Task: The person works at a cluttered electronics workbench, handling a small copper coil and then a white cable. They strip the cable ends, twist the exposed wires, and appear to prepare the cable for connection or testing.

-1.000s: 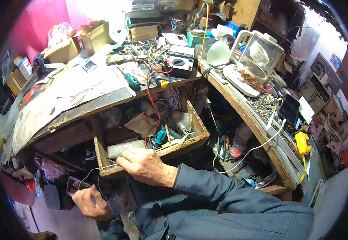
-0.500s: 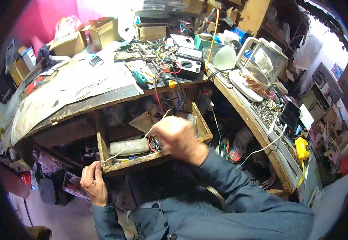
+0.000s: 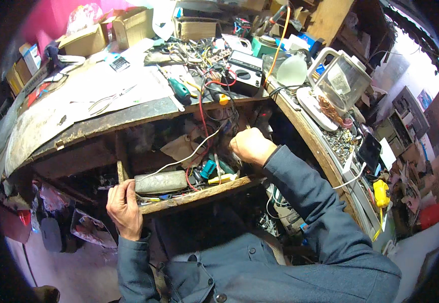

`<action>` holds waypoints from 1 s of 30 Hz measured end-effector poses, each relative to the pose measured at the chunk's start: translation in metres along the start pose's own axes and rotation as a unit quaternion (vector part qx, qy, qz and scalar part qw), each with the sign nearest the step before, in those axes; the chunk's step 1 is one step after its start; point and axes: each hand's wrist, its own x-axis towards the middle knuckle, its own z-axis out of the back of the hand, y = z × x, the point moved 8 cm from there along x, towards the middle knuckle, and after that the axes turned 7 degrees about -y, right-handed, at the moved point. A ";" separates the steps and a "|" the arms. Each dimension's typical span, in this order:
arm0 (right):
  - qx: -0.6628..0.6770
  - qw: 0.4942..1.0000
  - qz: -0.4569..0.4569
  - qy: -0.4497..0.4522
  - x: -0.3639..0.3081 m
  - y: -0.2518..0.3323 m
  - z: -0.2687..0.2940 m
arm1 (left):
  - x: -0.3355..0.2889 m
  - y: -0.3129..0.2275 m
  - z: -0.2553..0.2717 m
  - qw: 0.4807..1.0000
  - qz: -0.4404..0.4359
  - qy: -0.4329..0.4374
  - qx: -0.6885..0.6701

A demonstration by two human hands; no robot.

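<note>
My left hand [image 3: 124, 207] is closed on the front left corner of an open wooden drawer [image 3: 199, 194], thumb on top. Over the drawer's right side is my right hand [image 3: 252, 146], a closed fist that hides whatever its fingers hold. Inside the drawer lie a long grey block [image 3: 161, 182], a teal plastic piece [image 3: 208, 169], a yellow piece [image 3: 223, 179] and several small tools along the front wall. A white cable [image 3: 181, 160] runs over the grey block toward the back, and crumpled brown paper [image 3: 178, 149] lies behind it.
The workbench [image 3: 90, 126] above carries pliers [image 3: 109, 98], a green-handled screwdriver [image 3: 178, 90], a multimeter [image 3: 245, 71] with red and black leads, and tangled wires. On the right-hand bench are a clear-sided appliance [image 3: 342, 81], loose screws, a phone [image 3: 369, 150] and a yellow plug [image 3: 381, 193].
My right hand has moved from above the drawer's front to its right side, uncovering the teal and yellow pieces. My left hand stays on the drawer corner. The view has shifted slightly.
</note>
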 end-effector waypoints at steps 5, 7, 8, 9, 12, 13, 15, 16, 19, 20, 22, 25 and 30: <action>0.126 0.988 0.020 -0.087 0.011 -0.012 -0.003 | -0.002 0.000 -0.002 1.000 0.009 -0.018 -0.023; 0.123 0.987 0.002 -0.100 0.015 -0.008 0.003 | -0.002 0.005 0.000 1.000 0.021 -0.008 -0.005; 0.112 0.990 -0.021 -0.086 0.014 -0.008 0.002 | -0.003 0.007 0.001 1.000 0.027 -0.002 0.003; 0.100 0.991 -0.047 -0.072 0.011 -0.008 0.004 | -0.003 0.007 0.001 1.000 0.027 -0.004 0.005; 0.081 0.992 -0.061 -0.073 -0.002 0.000 -0.003 | -0.003 0.005 0.002 1.000 0.025 -0.011 0.009; 0.070 0.994 -0.057 -0.066 -0.004 0.003 -0.011 | -0.002 0.004 0.001 1.000 0.023 -0.015 0.010; 0.052 0.997 -0.048 -0.037 -0.002 0.011 -0.029 | -0.002 0.001 0.003 1.000 0.012 -0.028 0.007; 0.048 0.997 -0.057 -0.028 0.001 0.012 -0.034 | -0.002 0.000 0.003 0.999 0.003 -0.037 0.003; 0.065 0.993 -0.097 -0.034 0.001 0.010 -0.031 | -0.004 0.002 0.003 0.999 0.011 -0.038 -0.003; 0.060 0.993 -0.097 -0.023 0.000 0.007 -0.045 | -0.004 0.001 0.003 0.999 0.002 -0.040 -0.003; 0.066 0.992 -0.107 -0.017 -0.003 0.008 -0.043 | -0.004 -0.001 0.003 0.999 -0.004 -0.036 -0.002; 0.034 0.994 -0.098 0.025 0.000 0.007 -0.053 | -0.005 0.000 0.001 1.000 -0.015 -0.025 0.001; 0.034 0.990 -0.137 0.009 0.009 0.008 -0.051 | -0.005 -0.001 0.004 0.999 -0.025 -0.020 0.002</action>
